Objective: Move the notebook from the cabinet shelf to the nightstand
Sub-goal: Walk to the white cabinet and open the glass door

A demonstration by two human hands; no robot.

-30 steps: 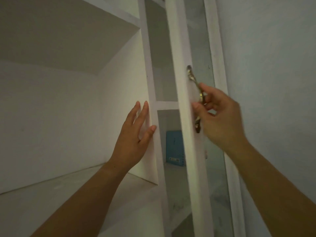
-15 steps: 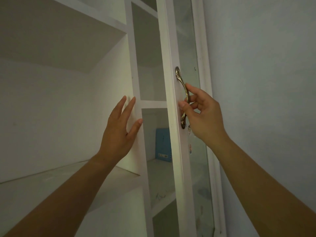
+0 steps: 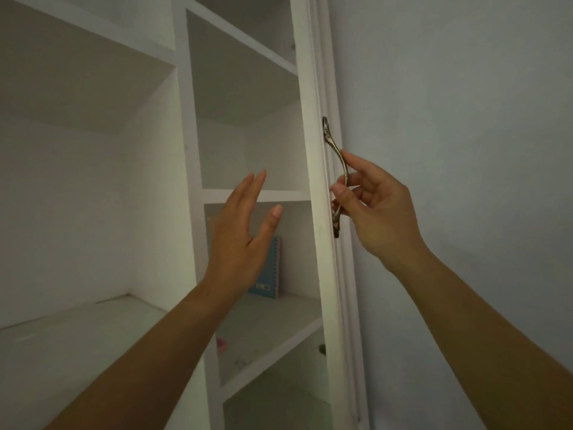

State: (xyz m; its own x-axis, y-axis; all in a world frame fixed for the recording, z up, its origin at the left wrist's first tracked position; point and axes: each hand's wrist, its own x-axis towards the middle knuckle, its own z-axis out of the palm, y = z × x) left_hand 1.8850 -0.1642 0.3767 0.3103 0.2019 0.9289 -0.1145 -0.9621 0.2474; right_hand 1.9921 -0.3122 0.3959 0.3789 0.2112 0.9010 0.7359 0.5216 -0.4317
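We look up into a white cabinet whose top, base and left side run out of frame. To its right stands a plain pale wall. The cabinet's door is swung out toward us and seen almost edge-on, so we read only its narrow white edge; its panel is hidden behind that edge. In the narrow right-hand compartment, the shelf at mid height bears the task's object. The compartment below it lies in shadow, and we cannot make out what it holds.

Both forearms enter from the lower edge, cut off before the elbow. The left hand is raised in front of this compartment. Its fingers are straight and close together, the thumb spread wide, and it holds nothing; we cannot tell whether it touches the cabinet. The right hand is at the door's outer face, its fingers curled round the handle. The hand covers the handle's middle, leaving the upper end and lower tip visible.

The notebook is blue, with a spiral binding along its right edge, and stands upright at the back of the shelf. The left hand hides its left part, and the label near its lower edge is too small to read. A small pink mark lies near the shelf's front edge, beside the left forearm; its nature is unclear.
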